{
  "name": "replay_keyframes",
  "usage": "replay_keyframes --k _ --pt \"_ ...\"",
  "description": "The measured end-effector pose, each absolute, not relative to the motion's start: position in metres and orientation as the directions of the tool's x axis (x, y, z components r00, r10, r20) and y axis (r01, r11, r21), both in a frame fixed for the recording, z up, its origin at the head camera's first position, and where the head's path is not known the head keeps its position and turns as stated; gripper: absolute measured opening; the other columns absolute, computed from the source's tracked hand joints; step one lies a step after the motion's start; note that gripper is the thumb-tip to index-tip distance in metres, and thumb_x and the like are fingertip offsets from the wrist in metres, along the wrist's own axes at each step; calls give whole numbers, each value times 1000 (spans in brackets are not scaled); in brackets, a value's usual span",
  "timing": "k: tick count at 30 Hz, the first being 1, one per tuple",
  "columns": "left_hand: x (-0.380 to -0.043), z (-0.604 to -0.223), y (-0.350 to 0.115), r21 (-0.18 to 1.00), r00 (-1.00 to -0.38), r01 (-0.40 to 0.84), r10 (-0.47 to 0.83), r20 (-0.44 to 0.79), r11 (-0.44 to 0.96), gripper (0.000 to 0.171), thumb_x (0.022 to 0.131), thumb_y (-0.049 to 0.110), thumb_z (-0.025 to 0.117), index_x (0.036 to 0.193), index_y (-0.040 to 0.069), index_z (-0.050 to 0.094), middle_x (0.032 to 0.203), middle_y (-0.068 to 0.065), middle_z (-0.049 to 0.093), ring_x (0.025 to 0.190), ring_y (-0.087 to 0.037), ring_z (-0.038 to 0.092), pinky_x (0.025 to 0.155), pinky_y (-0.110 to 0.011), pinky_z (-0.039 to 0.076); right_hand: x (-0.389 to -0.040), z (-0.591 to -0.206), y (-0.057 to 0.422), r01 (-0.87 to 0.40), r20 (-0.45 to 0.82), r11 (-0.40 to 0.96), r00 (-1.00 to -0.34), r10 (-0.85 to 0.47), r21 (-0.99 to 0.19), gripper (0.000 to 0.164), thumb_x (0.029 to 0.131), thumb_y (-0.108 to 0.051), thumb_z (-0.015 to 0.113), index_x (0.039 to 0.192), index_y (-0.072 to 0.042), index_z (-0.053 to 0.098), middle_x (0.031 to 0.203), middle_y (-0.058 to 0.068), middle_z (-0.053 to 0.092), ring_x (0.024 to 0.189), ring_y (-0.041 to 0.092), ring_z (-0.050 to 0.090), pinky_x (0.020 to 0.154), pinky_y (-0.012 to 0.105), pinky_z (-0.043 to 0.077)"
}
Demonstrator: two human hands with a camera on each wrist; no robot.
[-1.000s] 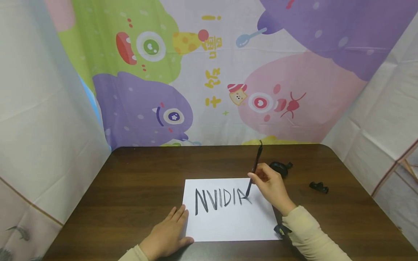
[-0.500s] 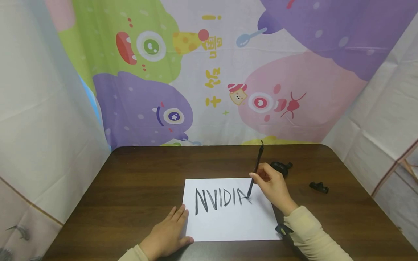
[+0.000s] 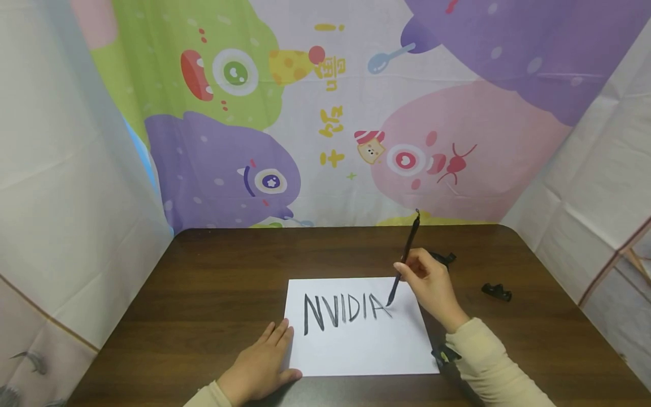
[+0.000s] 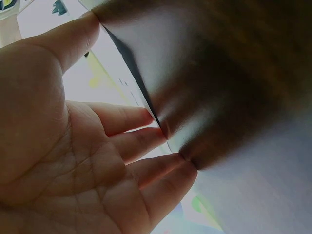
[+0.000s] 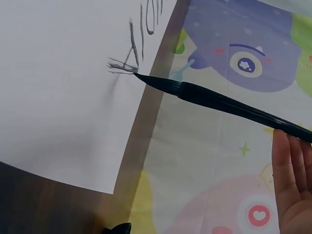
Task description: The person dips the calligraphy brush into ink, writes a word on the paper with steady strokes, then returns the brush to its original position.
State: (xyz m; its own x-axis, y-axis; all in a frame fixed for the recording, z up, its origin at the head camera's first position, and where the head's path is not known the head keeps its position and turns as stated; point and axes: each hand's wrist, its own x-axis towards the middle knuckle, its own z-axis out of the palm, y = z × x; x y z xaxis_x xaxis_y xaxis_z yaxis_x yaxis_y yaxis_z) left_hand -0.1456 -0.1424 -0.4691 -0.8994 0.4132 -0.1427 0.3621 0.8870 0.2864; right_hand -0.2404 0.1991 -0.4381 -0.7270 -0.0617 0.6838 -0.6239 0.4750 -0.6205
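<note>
A white sheet of paper (image 3: 356, 356) lies on the table, with the black brushed letters "NVIDIA" (image 3: 306, 316) across its upper half. My right hand (image 3: 432, 288) pinches a dark writing brush (image 3: 409, 243) by its handle, leaning to the upper right. In the right wrist view the tip of the brush (image 5: 214, 100) is at the final A; whether it touches the paper I cannot tell. Only part of the right hand (image 5: 292, 180) shows there. My left hand (image 3: 261, 362) rests at the paper's left edge, fingers extended. The left wrist view shows the left palm (image 4: 87, 161) and fingertips at that edge.
Behind the right hand sits a black object (image 3: 450, 259), mostly hidden. A small black piece (image 3: 496, 291) lies farther right on the brown table (image 3: 203, 282). A black device (image 3: 445, 355) is under the right sleeve. A cartoon curtain (image 3: 315, 198) hangs at the table's back edge.
My right hand and the brush have shifted right and slightly away from me, uncovering more of the final A. The left hand and paper stay in place.
</note>
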Motion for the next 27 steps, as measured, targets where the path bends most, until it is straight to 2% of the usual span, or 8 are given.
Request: replay_keyframes --k 4,8,12,15,21,27 --pt "-145 -469 -143 287 -898 364 415 -143 886 87 82 49 73 143 -4 43 155 -23 35 141 -47 35 103 -62 42 -236 -428 197 -598 667 487 -744 -40 -637 19 81 9 73 89 2 57 70 13 63 56 11 63 55 14 52" --pt "-145 -468 -143 289 -897 365 418 -145 885 86 82 50 72 143 -4 43 155 -23 35 141 -47 35 102 -62 42 -231 -419 196 -573 634 445 -774 -15 -688 17 82 11 70 91 7 56 73 18 62 57 3 61 53 19 54" --pt "-145 -469 -143 290 -897 365 417 -144 885 87 82 50 72 143 -4 43 155 -22 35 141 -47 36 101 -63 43 -232 -418 201 -543 597 396 -802 19 -741 16 83 8 71 93 5 59 76 16 64 58 3 62 53 24 56" --pt "-145 -469 -143 288 -898 366 417 -141 885 87 82 50 73 143 -4 43 155 -22 35 141 -47 36 101 -63 43 -235 -419 205 -537 593 385 -805 33 -751 16 83 4 72 93 1 60 75 13 65 57 1 62 51 23 54" --pt "-145 -469 -143 288 -896 372 422 -137 883 87 82 49 73 143 -4 43 155 -23 35 140 -47 36 102 -62 42 -236 -408 212 -540 589 363 -808 30 -759 14 85 1 72 91 2 59 73 16 63 56 1 62 50 21 53" --pt "-146 -468 -142 280 -898 367 417 -142 887 87 82 50 73 143 -4 43 155 -23 36 140 -47 36 102 -62 42 -241 -393 225 -510 567 379 -823 48 -772 15 85 0 72 94 3 61 76 -3 63 58 6 63 57 24 57"
